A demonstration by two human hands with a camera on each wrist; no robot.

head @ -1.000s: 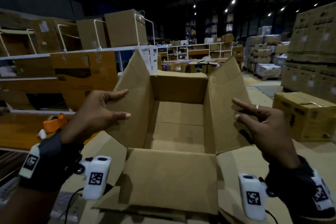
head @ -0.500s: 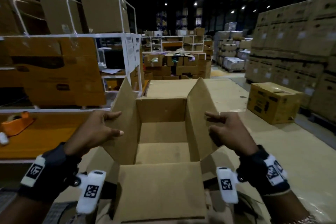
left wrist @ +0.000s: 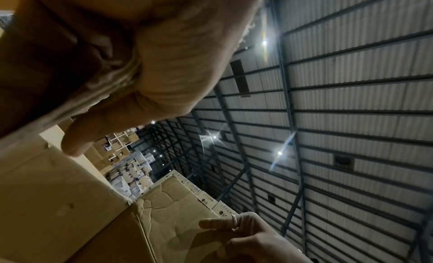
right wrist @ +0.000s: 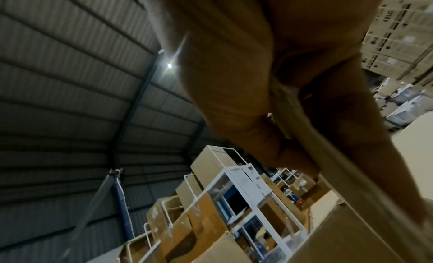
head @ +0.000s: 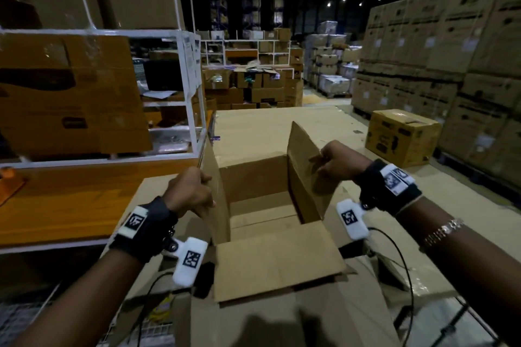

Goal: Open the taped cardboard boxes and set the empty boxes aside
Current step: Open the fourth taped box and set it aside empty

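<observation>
Box: one open cardboard box [head: 262,205] stands in the middle, just in front of the person, with nothing showing inside it.
Flaps: four flaps are up or out; the left flap [head: 215,186] and the right flap [head: 303,166] stand up, the near flap [head: 277,258] lies out toward the person, and the far one stands at the back.
Left hand: the left hand [head: 191,193] has its fingers curled round the edge of the left flap and holds it.
Right hand: the right hand [head: 337,162] pinches the right flap near its top, thumb on one side and fingers on the other.
Key relation: the box sits between the two hands, one flap in each, and each hand is on its own side, so neither is nearer. Its long side seems to run from near to far.
Next move, a guess: lift the box by both flaps and carry it to one side.
Other boxes: one closed yellow box [head: 401,136] sits on the floor far right; many stacked boxes [head: 456,65] stand behind it.
Shelf: one white shelf rack [head: 186,87] stands on the left.
</observation>
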